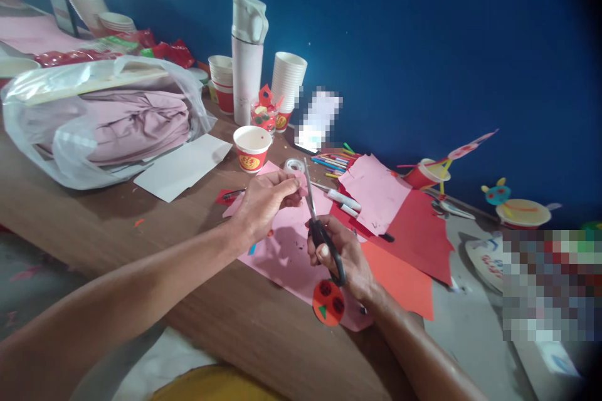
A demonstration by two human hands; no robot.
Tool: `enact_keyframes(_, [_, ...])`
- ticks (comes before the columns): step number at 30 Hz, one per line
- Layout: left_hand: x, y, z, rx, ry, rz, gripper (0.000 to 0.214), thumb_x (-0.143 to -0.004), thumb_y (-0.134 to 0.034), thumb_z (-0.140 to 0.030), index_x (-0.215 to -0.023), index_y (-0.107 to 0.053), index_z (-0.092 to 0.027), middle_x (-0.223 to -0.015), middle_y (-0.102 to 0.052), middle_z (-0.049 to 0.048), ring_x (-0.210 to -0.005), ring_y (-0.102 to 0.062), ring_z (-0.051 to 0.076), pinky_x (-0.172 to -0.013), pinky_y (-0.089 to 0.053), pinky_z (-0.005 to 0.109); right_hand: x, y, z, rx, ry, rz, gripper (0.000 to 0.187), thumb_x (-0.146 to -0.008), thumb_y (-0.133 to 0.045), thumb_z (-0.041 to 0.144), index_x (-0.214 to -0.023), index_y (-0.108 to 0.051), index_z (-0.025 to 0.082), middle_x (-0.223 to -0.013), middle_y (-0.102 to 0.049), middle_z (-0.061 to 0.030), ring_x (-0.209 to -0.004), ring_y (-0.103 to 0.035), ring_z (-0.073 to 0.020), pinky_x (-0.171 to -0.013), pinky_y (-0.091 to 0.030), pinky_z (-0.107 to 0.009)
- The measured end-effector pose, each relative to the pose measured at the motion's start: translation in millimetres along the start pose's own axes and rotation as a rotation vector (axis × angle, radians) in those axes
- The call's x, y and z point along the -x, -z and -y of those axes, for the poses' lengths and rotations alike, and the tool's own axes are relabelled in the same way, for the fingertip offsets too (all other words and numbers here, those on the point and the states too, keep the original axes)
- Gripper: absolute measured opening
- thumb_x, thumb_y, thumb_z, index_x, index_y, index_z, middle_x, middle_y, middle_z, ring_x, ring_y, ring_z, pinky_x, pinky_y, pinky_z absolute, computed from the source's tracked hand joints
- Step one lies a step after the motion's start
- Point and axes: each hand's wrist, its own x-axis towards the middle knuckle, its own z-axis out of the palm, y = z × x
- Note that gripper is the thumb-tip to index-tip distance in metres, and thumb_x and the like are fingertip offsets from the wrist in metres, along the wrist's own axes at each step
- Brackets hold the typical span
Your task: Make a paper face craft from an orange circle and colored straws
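My left hand point(268, 200) pinches a small pink paper piece point(301, 180) above the table. My right hand point(343, 257) grips black-handled scissors point(316, 213), their blades pointing up beside the pink piece. Below both hands lies a large pink paper sheet point(286, 250) on the wooden table point(188, 250). A red paper circle point(328, 302) with black spots and a green triangle lies under my right wrist.
Red and orange paper sheets point(409, 244) lie at right with markers point(345, 200) and coloured sticks. A paper cup point(252, 148), tape roll point(295, 165), cup stacks point(286, 84) and a tall white flask point(248, 56) stand behind. A plastic bag of cloth point(108, 119) fills the left.
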Motion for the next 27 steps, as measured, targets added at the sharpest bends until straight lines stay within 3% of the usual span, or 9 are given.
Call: enact_keyframes(27, [-1.4,1.2,0.1,0.035,0.015,0.018,0.007,-0.068,-0.060,-0.017,-0.063,-0.061,-0.012,-0.065,-0.060,0.0004,-0.056,-0.053,0.008,-0.060,-0.046,0.023,1.1,-7.1,7.2,-0.102,-0.074,-0.075,0.045,-0.064,-0.071,0.049,-0.091,-0.052,0.018,-0.061,-0.052,0.0038,-0.050,-0.046,-0.0080,-0.047,-0.041,-0.022])
